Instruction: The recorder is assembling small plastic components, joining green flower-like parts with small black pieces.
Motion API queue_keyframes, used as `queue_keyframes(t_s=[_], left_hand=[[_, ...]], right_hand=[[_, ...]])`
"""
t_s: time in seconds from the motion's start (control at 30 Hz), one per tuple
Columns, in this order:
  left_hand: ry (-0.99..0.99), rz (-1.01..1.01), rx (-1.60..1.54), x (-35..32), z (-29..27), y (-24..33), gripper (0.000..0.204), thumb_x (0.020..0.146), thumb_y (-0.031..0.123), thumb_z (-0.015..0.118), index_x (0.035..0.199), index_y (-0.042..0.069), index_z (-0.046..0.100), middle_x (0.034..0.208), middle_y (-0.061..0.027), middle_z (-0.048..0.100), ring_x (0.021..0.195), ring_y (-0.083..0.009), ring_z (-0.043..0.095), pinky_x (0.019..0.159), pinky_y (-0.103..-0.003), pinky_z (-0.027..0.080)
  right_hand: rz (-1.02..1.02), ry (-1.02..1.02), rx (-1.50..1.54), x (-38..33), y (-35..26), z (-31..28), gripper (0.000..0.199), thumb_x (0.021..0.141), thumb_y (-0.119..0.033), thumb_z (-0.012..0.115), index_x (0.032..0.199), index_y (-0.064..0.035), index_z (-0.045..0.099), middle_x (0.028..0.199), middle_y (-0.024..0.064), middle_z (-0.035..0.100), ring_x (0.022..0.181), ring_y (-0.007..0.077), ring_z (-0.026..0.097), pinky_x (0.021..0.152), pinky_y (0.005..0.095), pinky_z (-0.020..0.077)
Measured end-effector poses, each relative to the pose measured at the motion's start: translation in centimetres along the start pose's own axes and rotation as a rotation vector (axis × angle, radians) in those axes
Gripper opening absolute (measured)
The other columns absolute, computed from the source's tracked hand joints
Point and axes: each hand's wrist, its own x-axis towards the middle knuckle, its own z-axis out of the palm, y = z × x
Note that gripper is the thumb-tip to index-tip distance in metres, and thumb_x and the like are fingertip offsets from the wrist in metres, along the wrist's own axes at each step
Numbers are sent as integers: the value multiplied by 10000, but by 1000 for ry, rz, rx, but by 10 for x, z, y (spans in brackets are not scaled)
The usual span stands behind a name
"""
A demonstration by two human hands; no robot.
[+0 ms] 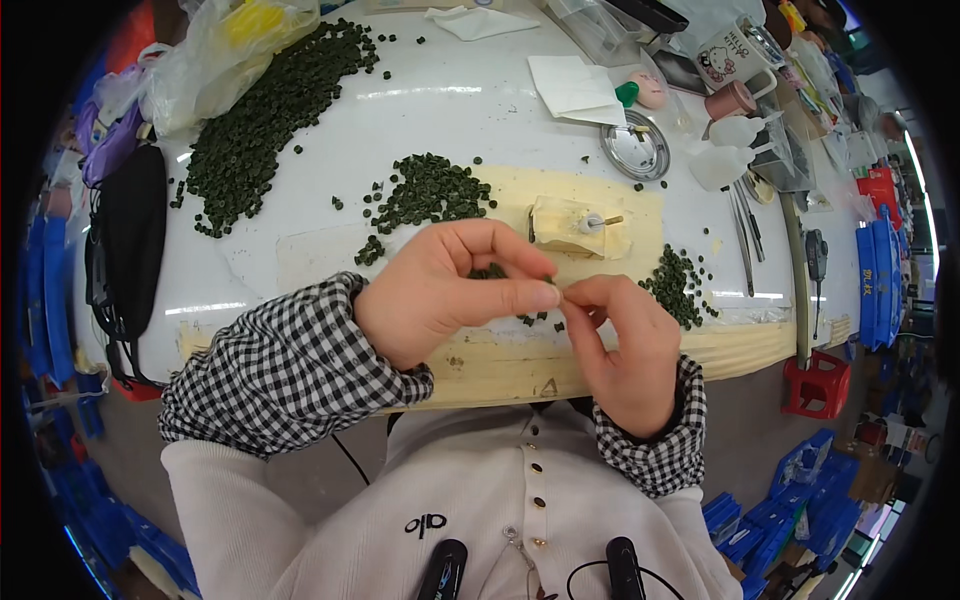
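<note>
Over the table's near edge, my left hand [430, 292] pinches thumb and forefinger together. The tips of my right hand [628, 342] meet them, its thumb and forefinger also closed. Whatever lies between the fingertips is too small and hidden to name; a speck of dark green shows there. Just beyond stands a yellowish block [565, 228] wrapped in tape, with a white round fitting [591, 222] and a thin brass-coloured pin on it. Small dark green pieces lie in a pile [430, 190] beyond my left hand and in another pile [677, 288] right of my right hand.
A large heap of green pieces [270, 120] spreads at the far left beside a plastic bag [215, 75] and a black cloth item [133, 250]. To the right are a round metal dish [635, 150], tweezers [743, 235], a mug [733, 58] and a red stool [817, 385].
</note>
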Motion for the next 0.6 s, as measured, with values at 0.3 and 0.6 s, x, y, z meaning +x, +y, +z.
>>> queue_keyframes(t_s=[0.3,0.6], left_hand=[[-96,-126,-57,-2,4,-13,182,871,207,671,943,40,670,799,18,636,613,-11,453,525,-164,351],[-45,-81,-148,1,4,-13,176,883,213,657,918,44,688,709,41,579,557,-13,410,485,-174,326]], right_hand=[[212,-37,526,-12,3,-16,191,773,64,681,958,41,642,860,98,655,762,143,637,689,239,518],[279,-11,720,-8,2,-7,202,791,62,668,991,47,650,918,107,660,815,145,649,731,243,527]])
